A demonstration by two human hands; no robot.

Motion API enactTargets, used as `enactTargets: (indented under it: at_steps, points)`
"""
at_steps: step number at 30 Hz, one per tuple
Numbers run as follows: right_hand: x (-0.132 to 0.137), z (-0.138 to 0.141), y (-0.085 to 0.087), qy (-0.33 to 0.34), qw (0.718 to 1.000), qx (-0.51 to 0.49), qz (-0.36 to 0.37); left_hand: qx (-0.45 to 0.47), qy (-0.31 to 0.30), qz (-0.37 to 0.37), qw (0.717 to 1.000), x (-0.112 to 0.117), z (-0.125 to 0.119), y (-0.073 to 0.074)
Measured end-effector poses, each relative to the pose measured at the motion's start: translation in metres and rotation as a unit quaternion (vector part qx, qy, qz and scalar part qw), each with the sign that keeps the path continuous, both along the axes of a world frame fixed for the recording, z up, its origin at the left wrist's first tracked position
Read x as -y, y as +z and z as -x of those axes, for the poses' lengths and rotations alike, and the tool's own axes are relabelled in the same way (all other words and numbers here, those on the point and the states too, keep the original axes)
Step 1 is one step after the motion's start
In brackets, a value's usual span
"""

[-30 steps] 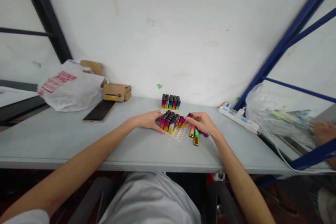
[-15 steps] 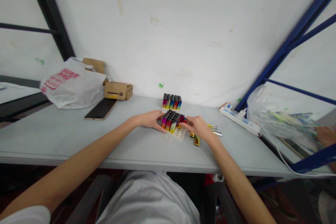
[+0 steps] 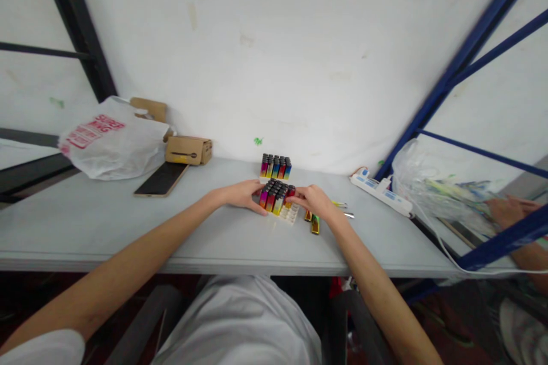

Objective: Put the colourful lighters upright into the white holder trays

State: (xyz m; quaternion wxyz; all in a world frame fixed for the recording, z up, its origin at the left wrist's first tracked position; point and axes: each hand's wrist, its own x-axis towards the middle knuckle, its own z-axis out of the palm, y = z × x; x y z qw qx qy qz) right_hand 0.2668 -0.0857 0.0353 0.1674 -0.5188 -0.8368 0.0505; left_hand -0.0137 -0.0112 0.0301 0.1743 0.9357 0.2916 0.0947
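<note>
In the head view, upright lighters (image 3: 270,201) with black tops and rainbow-coloured bodies fill most of a white slotted tray (image 3: 291,214). Bare slots show at its front right. My left hand (image 3: 246,195) grips the left side of this group, thumb at the front and fingers behind. At the right side, my right hand (image 3: 315,201) pinches a red lighter (image 3: 291,191) against the others; its lower end is partly hidden by the fingers. Loose gold-coloured lighters (image 3: 315,224) lie on the table below my right hand.
A second block of lighters (image 3: 275,166) stands behind, near the wall. To the left lie a phone (image 3: 160,179), a cardboard box (image 3: 188,150) and a white plastic bag (image 3: 113,137). A power strip (image 3: 381,194) sits right, before a blue frame; beyond it, another person's hands (image 3: 509,214).
The red lighter in my right hand has moved in among the upright lighters and looks straighter. My left hand keeps its place on the tray. The view has shifted slightly; the other person's hands show more.
</note>
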Motion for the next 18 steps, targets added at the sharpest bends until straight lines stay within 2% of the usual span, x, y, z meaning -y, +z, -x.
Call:
enactTargets:
  at_steps: [3,6,9,11,12,15,18]
  points:
    - [-0.003,0.000,-0.003,-0.008,1.000,-0.011,-0.008,-0.003,0.017,-0.005,1.000,-0.002,0.000,-0.002]
    - [-0.003,-0.021,-0.002,-0.021,0.998,-0.041,-0.030,0.009,0.006,0.000,1.000,-0.004,0.000,-0.004]
    - [-0.002,-0.060,-0.001,-0.140,0.986,-0.032,-0.090,0.023,-0.007,0.009,1.000,-0.005,0.000,-0.005]
    - [-0.002,-0.086,-0.003,-0.214,0.973,0.000,-0.088,0.019,-0.007,0.015,1.000,-0.004,0.000,-0.005]
    - [-0.003,-0.096,-0.004,-0.224,0.972,0.012,-0.067,0.017,-0.008,0.017,1.000,-0.004,0.000,-0.005]
    - [-0.003,-0.110,-0.011,-0.195,0.981,0.016,-0.010,0.020,-0.016,0.022,0.999,-0.004,0.000,-0.004]
    - [-0.004,-0.104,-0.013,-0.156,0.987,0.014,0.030,0.015,-0.015,0.024,0.999,-0.005,0.000,-0.003]
